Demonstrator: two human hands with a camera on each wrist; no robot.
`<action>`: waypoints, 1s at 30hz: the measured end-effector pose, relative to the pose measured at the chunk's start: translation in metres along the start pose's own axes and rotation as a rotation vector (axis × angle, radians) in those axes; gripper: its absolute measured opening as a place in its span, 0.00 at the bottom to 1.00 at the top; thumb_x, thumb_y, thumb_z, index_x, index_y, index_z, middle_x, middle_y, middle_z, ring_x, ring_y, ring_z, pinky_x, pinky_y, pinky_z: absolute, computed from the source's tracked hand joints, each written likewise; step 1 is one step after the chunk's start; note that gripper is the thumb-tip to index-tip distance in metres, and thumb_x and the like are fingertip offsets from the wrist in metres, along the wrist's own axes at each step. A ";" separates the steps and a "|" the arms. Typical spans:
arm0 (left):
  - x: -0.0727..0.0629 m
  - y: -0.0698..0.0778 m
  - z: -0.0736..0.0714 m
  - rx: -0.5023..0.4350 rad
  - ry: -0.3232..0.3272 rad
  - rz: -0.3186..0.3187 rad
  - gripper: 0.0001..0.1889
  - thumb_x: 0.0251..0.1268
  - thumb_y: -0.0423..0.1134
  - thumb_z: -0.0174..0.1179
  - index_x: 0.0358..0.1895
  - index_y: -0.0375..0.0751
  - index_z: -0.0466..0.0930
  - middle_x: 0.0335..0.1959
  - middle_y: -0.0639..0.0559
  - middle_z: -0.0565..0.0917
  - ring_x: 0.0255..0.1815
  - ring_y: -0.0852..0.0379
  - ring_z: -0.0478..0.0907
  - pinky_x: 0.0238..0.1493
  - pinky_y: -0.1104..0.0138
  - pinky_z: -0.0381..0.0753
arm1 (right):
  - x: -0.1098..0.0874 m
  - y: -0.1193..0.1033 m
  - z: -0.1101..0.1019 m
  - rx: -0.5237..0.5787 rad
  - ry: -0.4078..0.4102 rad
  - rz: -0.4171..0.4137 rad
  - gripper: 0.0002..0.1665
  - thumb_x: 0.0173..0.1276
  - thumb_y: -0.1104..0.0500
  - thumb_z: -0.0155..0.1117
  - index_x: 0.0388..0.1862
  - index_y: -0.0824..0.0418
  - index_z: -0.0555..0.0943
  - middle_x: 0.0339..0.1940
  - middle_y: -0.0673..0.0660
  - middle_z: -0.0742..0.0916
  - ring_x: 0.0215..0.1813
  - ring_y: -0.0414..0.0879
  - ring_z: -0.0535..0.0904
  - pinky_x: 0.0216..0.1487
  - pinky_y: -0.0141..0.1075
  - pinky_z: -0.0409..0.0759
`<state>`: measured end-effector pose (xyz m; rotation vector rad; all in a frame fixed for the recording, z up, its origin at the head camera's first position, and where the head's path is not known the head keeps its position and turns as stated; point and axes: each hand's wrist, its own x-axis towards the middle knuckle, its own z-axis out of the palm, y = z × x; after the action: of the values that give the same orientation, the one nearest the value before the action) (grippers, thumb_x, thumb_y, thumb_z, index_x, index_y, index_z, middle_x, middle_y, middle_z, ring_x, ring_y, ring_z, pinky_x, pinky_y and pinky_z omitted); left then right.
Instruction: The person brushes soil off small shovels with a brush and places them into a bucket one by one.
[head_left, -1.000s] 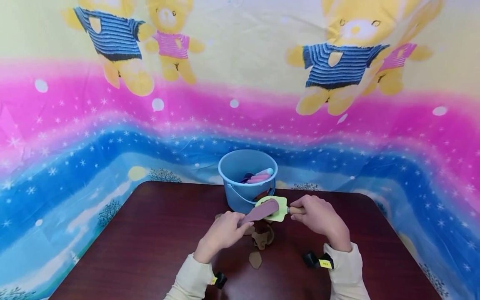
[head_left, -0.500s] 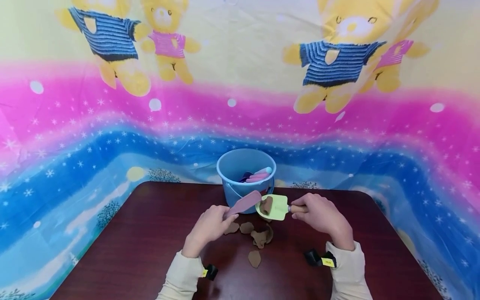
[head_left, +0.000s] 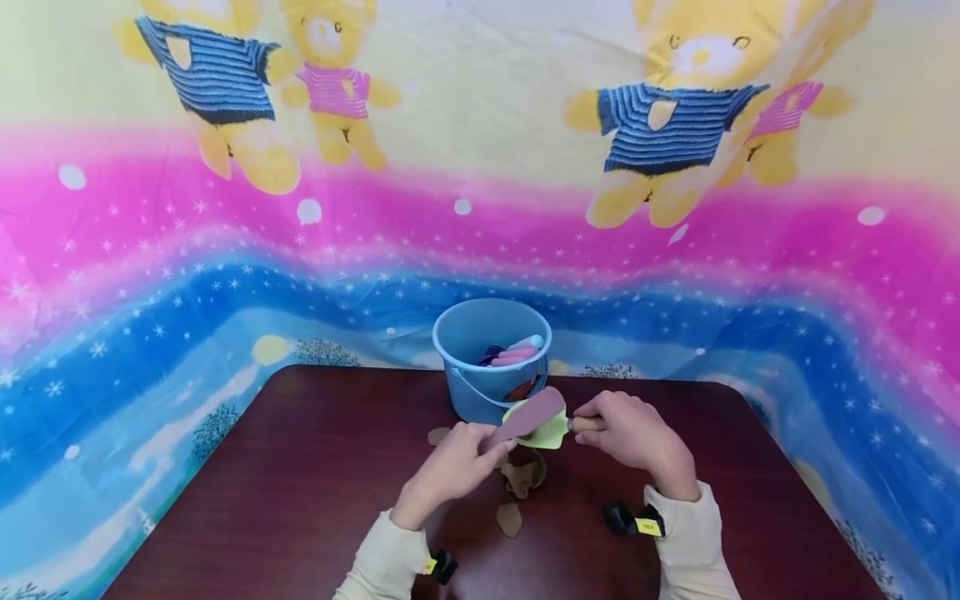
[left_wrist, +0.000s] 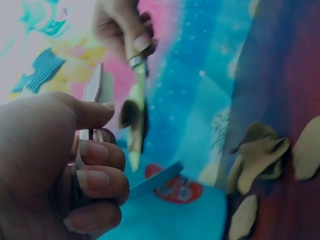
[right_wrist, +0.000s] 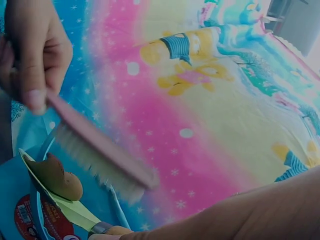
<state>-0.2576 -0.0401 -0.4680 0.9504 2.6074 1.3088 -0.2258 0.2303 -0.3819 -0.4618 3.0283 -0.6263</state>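
Note:
My left hand (head_left: 453, 467) grips the handle of a pink brush (head_left: 542, 406) with pale bristles (right_wrist: 100, 167). In the head view the brush's flat back lies across the pale green shovel (head_left: 553, 433) and covers much of its blade. The right hand (head_left: 630, 429) holds that shovel by its short wooden handle (head_left: 588, 424), with the blade pointing left, just in front of the bucket. On the blade rests a curled piece of brown clay (right_wrist: 60, 177), seen in the right wrist view below the bristles. The left wrist view shows the shovel (left_wrist: 137, 90) edge-on.
A blue bucket (head_left: 468, 392) with pink-handled tools (head_left: 517, 354) inside stands near the table's back edge. Nearer me lie a crumpled brown clay lump (head_left: 523, 475) and several flat pieces, one of them a leaf-shaped piece (head_left: 509, 520). The dark red table (head_left: 300, 483) meets a bear-print cloth (head_left: 480, 183) behind.
My left hand drew the brush left off the shovel, baring the clay on its blade, then brought it back right over the blade. The shovel has shifted slightly left and tilted.

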 end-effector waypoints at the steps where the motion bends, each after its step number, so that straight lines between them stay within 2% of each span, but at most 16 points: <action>1: 0.000 0.000 0.003 0.005 -0.012 -0.002 0.11 0.76 0.50 0.58 0.34 0.51 0.81 0.17 0.59 0.71 0.16 0.64 0.66 0.20 0.71 0.68 | 0.000 -0.001 0.000 0.002 0.000 0.001 0.05 0.67 0.56 0.72 0.41 0.52 0.90 0.22 0.42 0.80 0.29 0.38 0.76 0.33 0.40 0.71; 5: -0.001 -0.001 0.008 0.072 -0.023 -0.035 0.13 0.74 0.51 0.60 0.35 0.47 0.82 0.16 0.59 0.72 0.16 0.64 0.67 0.20 0.71 0.69 | 0.000 -0.001 0.000 0.000 -0.002 0.008 0.03 0.68 0.56 0.72 0.39 0.51 0.89 0.18 0.45 0.73 0.26 0.40 0.72 0.32 0.39 0.68; 9: -0.002 -0.005 0.006 0.153 0.005 -0.058 0.13 0.74 0.50 0.61 0.35 0.45 0.82 0.16 0.59 0.72 0.16 0.63 0.67 0.19 0.70 0.69 | -0.002 0.000 0.000 -0.030 0.005 0.019 0.07 0.67 0.56 0.72 0.43 0.50 0.90 0.22 0.43 0.80 0.30 0.39 0.76 0.34 0.40 0.70; 13: -0.003 -0.009 0.001 0.191 0.032 -0.058 0.12 0.73 0.50 0.62 0.34 0.47 0.82 0.15 0.58 0.71 0.14 0.64 0.65 0.17 0.70 0.68 | -0.004 0.002 0.000 -0.032 0.009 0.024 0.11 0.67 0.56 0.73 0.47 0.50 0.90 0.26 0.41 0.83 0.32 0.38 0.78 0.35 0.41 0.73; 22: -0.005 -0.015 -0.014 0.199 0.064 -0.087 0.12 0.74 0.46 0.61 0.31 0.46 0.80 0.15 0.58 0.69 0.14 0.63 0.64 0.18 0.69 0.67 | -0.004 0.003 -0.002 -0.036 0.011 0.010 0.11 0.67 0.56 0.73 0.48 0.49 0.90 0.29 0.39 0.86 0.34 0.37 0.79 0.36 0.41 0.74; 30: -0.008 -0.026 -0.027 0.198 0.096 -0.136 0.16 0.75 0.49 0.60 0.29 0.43 0.80 0.15 0.58 0.69 0.15 0.62 0.67 0.18 0.67 0.68 | -0.006 0.005 -0.004 -0.036 0.023 0.018 0.12 0.66 0.55 0.74 0.48 0.52 0.90 0.37 0.43 0.90 0.39 0.40 0.85 0.38 0.43 0.78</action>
<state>-0.2728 -0.0745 -0.4720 0.7333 2.8598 1.1070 -0.2220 0.2378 -0.3800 -0.4309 3.0665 -0.5804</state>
